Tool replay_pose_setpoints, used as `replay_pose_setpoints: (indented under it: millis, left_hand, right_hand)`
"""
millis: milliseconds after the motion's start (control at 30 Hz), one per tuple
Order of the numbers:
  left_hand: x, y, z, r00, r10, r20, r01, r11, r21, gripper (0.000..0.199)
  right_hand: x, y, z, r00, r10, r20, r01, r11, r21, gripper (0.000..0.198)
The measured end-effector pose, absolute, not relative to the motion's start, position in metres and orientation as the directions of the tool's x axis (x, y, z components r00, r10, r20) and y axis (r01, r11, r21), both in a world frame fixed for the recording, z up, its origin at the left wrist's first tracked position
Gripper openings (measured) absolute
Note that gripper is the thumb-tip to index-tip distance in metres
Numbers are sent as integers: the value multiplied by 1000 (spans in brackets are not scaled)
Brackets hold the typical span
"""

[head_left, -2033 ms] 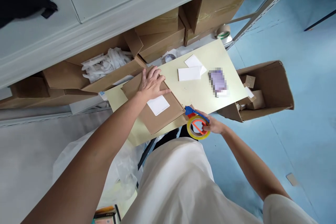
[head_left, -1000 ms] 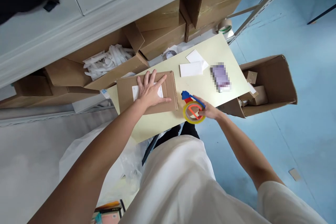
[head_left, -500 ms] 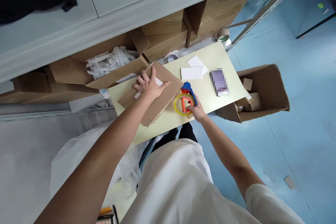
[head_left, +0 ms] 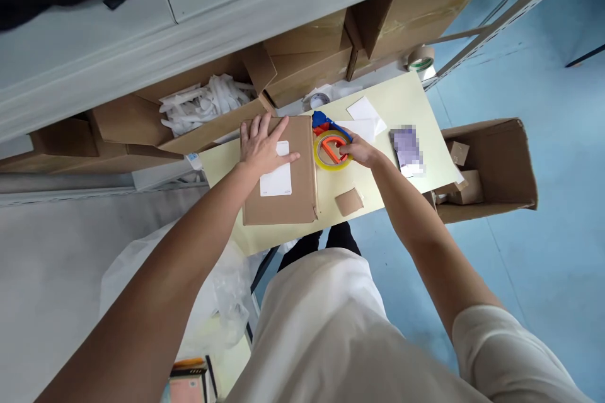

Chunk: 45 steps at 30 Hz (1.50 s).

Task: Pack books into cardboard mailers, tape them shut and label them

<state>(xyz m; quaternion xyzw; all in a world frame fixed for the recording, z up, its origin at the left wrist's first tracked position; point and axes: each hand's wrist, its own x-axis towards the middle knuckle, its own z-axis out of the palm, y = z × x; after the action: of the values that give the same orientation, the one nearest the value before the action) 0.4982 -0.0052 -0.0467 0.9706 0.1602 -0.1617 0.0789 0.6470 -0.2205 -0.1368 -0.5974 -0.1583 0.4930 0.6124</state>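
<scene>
Box [head_left: 303,201] lies on the table [head_left: 406,97], the left hand [head_left: 261,150] spread flat on its top, partly over the label [head_left: 276,181]. At the box's far right corner is the tape dispenser [head_left: 327,133], gripped by the right hand [head_left: 363,151]; farther right come a blurred purple item [head_left: 406,146] and a carton [head_left: 508,170] of small boxes [head_left: 467,187].

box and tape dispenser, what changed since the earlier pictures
The box has turned squarer to the person; the tape dispenser has moved forward, to the box's far right corner. The left hand stays on the box, the right hand on the dispenser; white papers lie unmoved.
</scene>
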Motion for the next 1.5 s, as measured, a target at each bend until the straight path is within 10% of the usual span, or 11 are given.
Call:
replay_pose_setpoints:
  millis: [900,1167,1500]
  left_hand:
    - [497,-6,-54,861,386,-331,428,-901,64,104]
    - [462,19,-65,554,784,-282,827,-557,77,109]
    - [468,-52,-41,904,293,-310,342,-933,115,109]
  right_hand:
    - [389,-336,-133,635,596,-491,-416,-272,-868,91]
    - [494,-294,-128,756,445,-480,-394,-277,-877,93]
    - [631,-243,-121,486,760,-430,-359,-276,-892,87]
